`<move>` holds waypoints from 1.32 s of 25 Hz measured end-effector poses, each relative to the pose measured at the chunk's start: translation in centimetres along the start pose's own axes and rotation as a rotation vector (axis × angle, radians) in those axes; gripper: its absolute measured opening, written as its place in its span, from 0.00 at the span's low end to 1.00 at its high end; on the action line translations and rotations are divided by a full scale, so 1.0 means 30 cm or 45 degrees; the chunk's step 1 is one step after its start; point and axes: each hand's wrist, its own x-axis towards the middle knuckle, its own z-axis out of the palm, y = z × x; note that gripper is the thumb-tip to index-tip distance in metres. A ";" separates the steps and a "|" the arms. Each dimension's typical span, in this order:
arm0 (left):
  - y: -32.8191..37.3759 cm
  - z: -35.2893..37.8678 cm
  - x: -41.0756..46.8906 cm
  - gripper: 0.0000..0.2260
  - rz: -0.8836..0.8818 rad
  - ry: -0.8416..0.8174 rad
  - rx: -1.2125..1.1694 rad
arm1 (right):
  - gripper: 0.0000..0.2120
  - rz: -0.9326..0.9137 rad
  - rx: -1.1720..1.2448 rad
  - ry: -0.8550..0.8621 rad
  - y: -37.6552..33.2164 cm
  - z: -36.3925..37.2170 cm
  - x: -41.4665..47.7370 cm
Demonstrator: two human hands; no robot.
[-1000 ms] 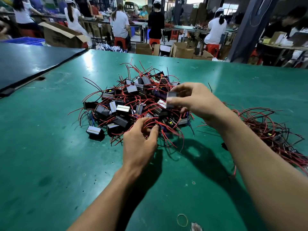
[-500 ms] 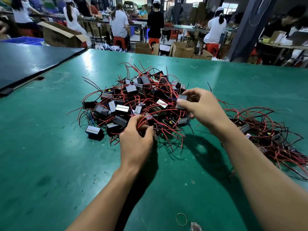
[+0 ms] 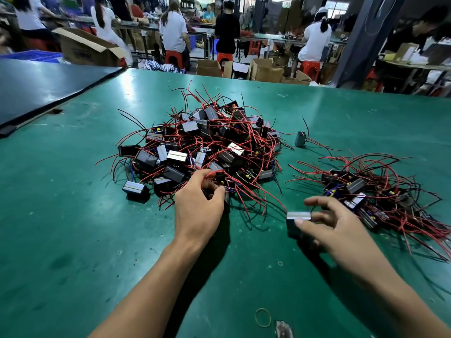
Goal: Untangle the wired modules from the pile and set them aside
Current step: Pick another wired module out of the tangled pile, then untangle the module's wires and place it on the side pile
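Observation:
A tangled pile of small black modules with red and black wires lies mid-table. My left hand rests at the pile's near edge, fingers pinched on red wires and a module there. My right hand is out of the pile, low over the table between the two heaps, gripping one black module with a silver-striped top between thumb and fingers. A second heap of separated modules lies to the right. One lone module stands apart behind.
The green table stretches wide around both heaps. A rubber band and a scrap lie near the front edge. A dark table adjoins at left. Seated workers and cardboard boxes are beyond the far edge.
My right hand has pulled a module out of the pile and carried it toward me and rightward, down near the table. My left hand stays pinched at the pile's near edge.

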 end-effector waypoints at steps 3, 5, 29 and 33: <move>0.000 0.003 -0.003 0.14 0.014 -0.034 0.050 | 0.06 -0.073 -0.605 0.064 -0.020 -0.010 -0.013; 0.002 0.002 -0.006 0.16 0.033 -0.045 0.046 | 0.09 -0.165 -1.019 0.104 -0.063 -0.012 0.001; -0.007 -0.005 0.011 0.19 0.144 -0.173 0.048 | 0.03 -0.066 -0.026 -0.475 -0.074 0.123 0.192; -0.012 0.003 0.012 0.15 0.113 -0.105 -0.009 | 0.08 0.088 -0.056 -0.634 -0.068 0.114 0.195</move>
